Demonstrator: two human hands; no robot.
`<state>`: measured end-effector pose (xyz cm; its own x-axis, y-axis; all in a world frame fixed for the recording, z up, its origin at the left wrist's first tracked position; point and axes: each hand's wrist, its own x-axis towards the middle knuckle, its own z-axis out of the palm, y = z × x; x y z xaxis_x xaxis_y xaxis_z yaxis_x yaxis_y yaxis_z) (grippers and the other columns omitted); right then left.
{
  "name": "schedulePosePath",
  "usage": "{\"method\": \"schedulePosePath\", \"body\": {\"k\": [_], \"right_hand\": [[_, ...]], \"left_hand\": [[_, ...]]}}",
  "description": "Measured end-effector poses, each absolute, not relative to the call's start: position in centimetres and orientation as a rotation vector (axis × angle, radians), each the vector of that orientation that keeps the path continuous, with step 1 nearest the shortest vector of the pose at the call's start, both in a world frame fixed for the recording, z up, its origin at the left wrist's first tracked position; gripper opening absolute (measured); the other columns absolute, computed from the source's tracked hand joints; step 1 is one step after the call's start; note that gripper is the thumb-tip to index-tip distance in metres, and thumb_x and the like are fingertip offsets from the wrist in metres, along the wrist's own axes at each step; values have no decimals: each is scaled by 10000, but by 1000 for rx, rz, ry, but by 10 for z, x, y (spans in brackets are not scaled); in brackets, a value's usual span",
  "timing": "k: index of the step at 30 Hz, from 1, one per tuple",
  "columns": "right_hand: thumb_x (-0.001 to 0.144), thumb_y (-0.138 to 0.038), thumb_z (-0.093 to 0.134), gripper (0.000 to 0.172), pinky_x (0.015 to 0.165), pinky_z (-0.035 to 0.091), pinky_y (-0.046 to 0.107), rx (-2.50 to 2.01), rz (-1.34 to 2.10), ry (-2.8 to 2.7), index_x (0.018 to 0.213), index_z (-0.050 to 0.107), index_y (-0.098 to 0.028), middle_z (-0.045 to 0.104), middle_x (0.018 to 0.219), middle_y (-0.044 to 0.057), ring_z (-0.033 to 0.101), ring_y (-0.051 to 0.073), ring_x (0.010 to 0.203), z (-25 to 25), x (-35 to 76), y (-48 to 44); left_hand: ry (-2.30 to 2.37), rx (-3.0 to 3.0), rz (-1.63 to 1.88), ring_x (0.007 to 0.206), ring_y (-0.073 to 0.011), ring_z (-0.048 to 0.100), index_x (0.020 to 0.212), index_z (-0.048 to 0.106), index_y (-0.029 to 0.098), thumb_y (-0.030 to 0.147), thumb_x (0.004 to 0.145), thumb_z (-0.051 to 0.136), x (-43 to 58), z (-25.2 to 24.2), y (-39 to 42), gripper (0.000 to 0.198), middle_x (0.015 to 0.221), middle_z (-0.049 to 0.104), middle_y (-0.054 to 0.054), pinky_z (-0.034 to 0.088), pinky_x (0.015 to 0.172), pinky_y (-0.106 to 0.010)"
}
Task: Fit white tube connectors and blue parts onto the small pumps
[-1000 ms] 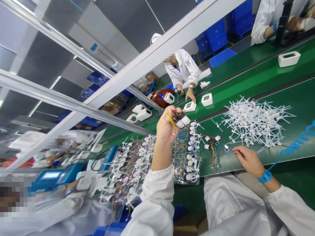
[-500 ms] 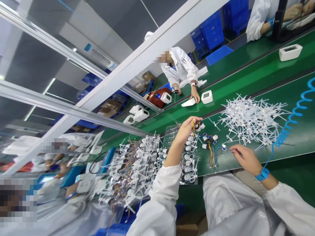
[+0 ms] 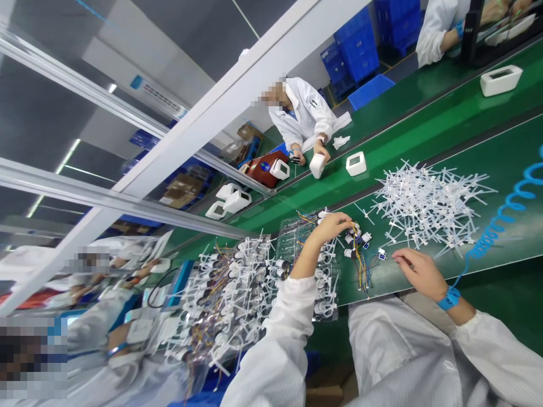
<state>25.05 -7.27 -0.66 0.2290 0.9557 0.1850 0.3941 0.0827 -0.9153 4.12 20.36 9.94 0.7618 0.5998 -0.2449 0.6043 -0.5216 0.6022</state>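
My left hand point(image 3: 333, 227) is over the near side of the green table, its fingertips pinched on the yellow and orange wires point(image 3: 353, 227) of small black-and-white cylindrical parts. Below it, more of these parts point(image 3: 349, 253) lie in a small heap, with coloured leads point(image 3: 362, 274) trailing toward the table edge. My right hand point(image 3: 422, 272) rests at the table's front edge, fingers loosely bent and slightly apart, holding nothing visible. Just left of its fingertips lies a small white-and-blue piece point(image 3: 382, 254). A blue wrist strap point(image 3: 449, 298) circles the right wrist.
White cable ties point(image 3: 428, 203) form a large pile behind my right hand. Clear trays of wired parts with ties point(image 3: 237, 282) stand at left. A blue coiled cord point(image 3: 515, 198) runs at right. White devices point(image 3: 356, 164) sit on the green belt; a co-worker point(image 3: 303, 113) handles one opposite.
My left hand has come down with the wired parts onto the small heap. My right hand has barely moved. The co-worker opposite now holds up a white device.
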Motion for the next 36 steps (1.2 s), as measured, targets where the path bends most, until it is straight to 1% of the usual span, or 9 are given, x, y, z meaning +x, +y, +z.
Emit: {"method": "schedulePosePath", "body": {"k": [5,7,10,14,18,24,31,33,36], "right_hand": [[1060,-261,523,232,845,634,381,-1491,707,-1329,1085,752,-285,842,1033,42,817,269,951,-4,251,-73],[1064,-266,520,233,851,634,382,-1488,714,-1332,1086,751,-286,841,1031,42,817,268,950,-3,251,-73],[1068,-273,518,235,860,631,384,-1488,716,-1336,1086,752,-284,842,1035,47,815,269,955,-3,252,-73],[1068,-262,514,243,855,625,380,-1490,720,-1331,1090,755,-275,842,1047,55,811,267,954,-2,252,-73],[1071,-255,509,248,841,616,369,-1475,715,-1335,1098,755,-261,840,1038,58,804,255,921,-3,252,-72],[1063,-241,523,240,818,596,359,-1454,696,-1331,1078,762,-262,834,1009,48,797,251,892,-3,252,-72],[1078,-251,518,243,819,583,363,-1457,696,-1331,1097,760,-261,826,1004,49,785,249,892,-6,251,-72],[1076,-253,522,241,817,583,361,-1457,694,-1333,1097,762,-261,828,1009,51,786,249,894,-7,251,-72],[1074,-254,526,242,821,587,358,-1465,693,-1323,1103,766,-264,832,1018,51,789,247,894,-8,251,-72]], "left_hand": [[991,2339,-81,738,-224,640,715,720,209,427,918,763,35,99,220,301,739,718,-40,494,746,-361],[999,2345,-100,731,-226,643,722,704,214,388,895,779,35,97,224,256,729,718,-33,496,744,-362],[966,2326,-109,854,-248,724,938,778,220,301,874,789,37,96,227,104,912,809,-45,546,825,-365],[931,2299,-75,1034,-267,785,1270,774,218,250,897,790,34,93,228,374,1170,832,-84,601,962,-385],[1003,2310,23,1122,-273,790,1384,721,199,169,889,801,26,85,224,502,1402,770,-143,624,1043,-424],[1083,2341,112,1165,-274,789,1397,719,196,147,909,830,16,80,214,503,1406,778,-139,636,1067,-447],[1240,2465,262,1356,-337,687,1237,804,204,126,951,748,7,101,212,301,1364,781,-137,483,1248,-539],[1288,2478,285,1323,-341,698,1176,825,202,120,986,673,5,107,211,256,1324,797,-139,488,1227,-538],[1274,2462,244,1163,-298,772,1112,850,218,129,1001,635,2,115,207,258,1202,848,-96,570,1108,-451]]}}
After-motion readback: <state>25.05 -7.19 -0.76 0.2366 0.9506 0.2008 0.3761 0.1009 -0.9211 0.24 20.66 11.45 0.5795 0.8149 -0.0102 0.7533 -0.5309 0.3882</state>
